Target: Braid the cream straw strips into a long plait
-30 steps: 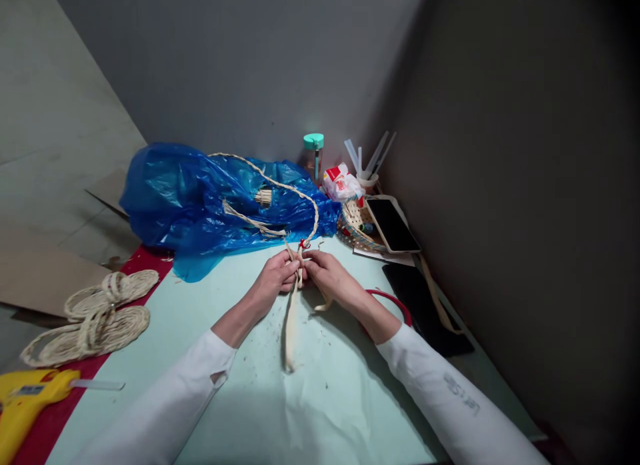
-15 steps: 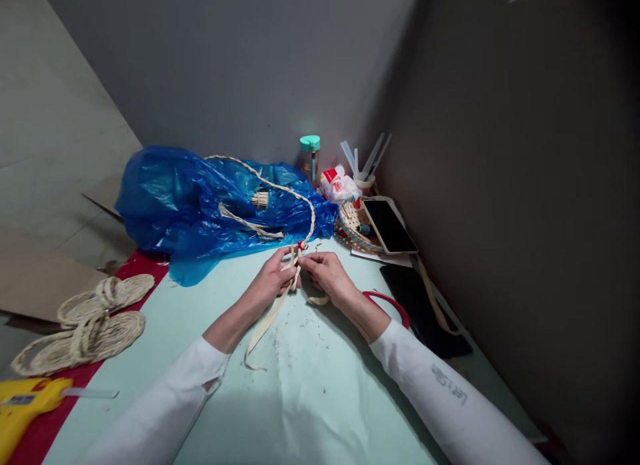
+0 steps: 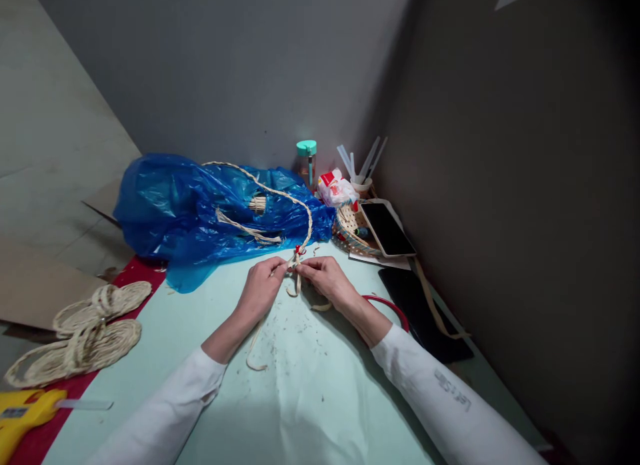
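A pale plaited straw cord [image 3: 309,219] curves over the blue plastic bag and comes down to a small red clip or tie [image 3: 299,249] just beyond my fingers. Below the red piece the cord splits into loose flat strands [image 3: 299,288]. My left hand [image 3: 263,285] pinches strands at the left of the split, and one long strand trails from it onto the table. Close beside it, my right hand [image 3: 327,278] pinches strands at the right, with a strand end showing under the palm. The fingertips partly hide the crossing.
The blue bag [image 3: 190,218] holds straw bundles. Right are a woven basket [image 3: 345,231], a phone [image 3: 387,229], a black flat item [image 3: 420,311] and a red-handled tool [image 3: 395,308]. A green-lidded jar [image 3: 307,161] stands behind. Left are straw sandals [image 3: 100,348] and a yellow glue gun [image 3: 27,415].
My left hand has turned over from palm-up to knuckles-up and drawn a strand leftward. My right hand stays at the split. The view has shifted slightly.
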Demonstrator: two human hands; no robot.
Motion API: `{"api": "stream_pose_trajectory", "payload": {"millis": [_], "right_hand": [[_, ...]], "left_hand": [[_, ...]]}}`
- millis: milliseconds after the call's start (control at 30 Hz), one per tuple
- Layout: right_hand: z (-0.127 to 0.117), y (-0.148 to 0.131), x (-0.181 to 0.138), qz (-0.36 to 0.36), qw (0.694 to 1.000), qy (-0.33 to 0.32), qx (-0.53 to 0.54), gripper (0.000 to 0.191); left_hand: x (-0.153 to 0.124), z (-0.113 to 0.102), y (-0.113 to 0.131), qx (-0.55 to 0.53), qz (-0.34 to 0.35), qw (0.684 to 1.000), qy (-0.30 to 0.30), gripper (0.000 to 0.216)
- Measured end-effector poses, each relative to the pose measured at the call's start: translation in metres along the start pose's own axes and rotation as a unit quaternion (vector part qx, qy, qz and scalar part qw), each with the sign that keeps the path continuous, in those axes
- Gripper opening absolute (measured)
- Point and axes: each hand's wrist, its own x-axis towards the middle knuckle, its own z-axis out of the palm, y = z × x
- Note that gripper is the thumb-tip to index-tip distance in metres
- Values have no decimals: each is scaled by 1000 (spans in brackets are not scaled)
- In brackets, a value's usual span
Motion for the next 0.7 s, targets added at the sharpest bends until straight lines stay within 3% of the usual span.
{"api": "stream_pose_trajectory", "payload": {"millis": [333,700], "right_hand": [[3,0,-1,-14,1000,3,-13,34],[6,-3,-2,-5,1000,12,11,37]], "left_hand": [[-2,5,6,184,21,983,11,25],[-13,13,4,336,67,939,15,24]]}}
